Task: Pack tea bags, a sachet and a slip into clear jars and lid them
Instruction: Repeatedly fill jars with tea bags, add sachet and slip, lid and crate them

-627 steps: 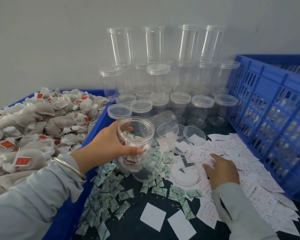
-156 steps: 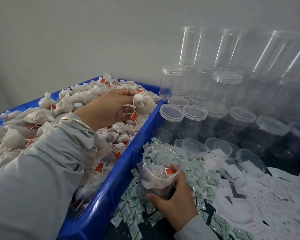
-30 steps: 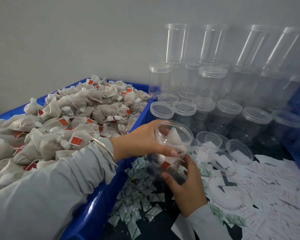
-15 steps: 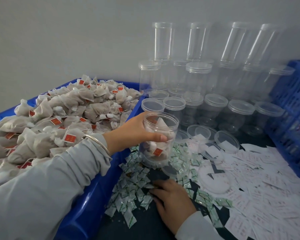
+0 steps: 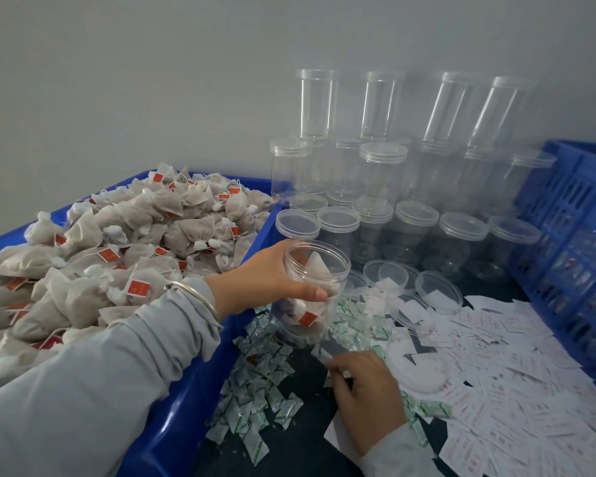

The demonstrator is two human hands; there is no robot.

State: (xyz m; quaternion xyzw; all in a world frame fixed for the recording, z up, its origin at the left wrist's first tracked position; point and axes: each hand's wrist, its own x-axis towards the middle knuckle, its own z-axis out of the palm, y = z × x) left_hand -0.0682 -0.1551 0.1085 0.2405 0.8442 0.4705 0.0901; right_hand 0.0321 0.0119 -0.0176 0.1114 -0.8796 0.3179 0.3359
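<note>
Right hand (image 5: 365, 390): lowest in view, palm down on the dark table (image 5: 303, 380), fingers curled, tips pinching a small pale sachet (image 5: 345, 374). Loose green-printed sachets (image 5: 255, 401) scattered left of it; white printed slips (image 5: 496, 383) spread to its right, with a loose clear lid (image 5: 424, 376) lying just beside it.

Left hand (image 5: 265, 277): beyond and left of the right hand, fingers and thumb wrapped round an open clear jar (image 5: 310, 290), upright, tea bags with red tags inside. Silver bangle (image 5: 193, 297) on that wrist.

Left of this hand: blue bin (image 5: 172, 418) heaped with tea bags (image 5: 117, 242). Beyond it: stacked empty lidded jars (image 5: 382, 187) against the wall. Far right: blue crate (image 5: 572, 235).
</note>
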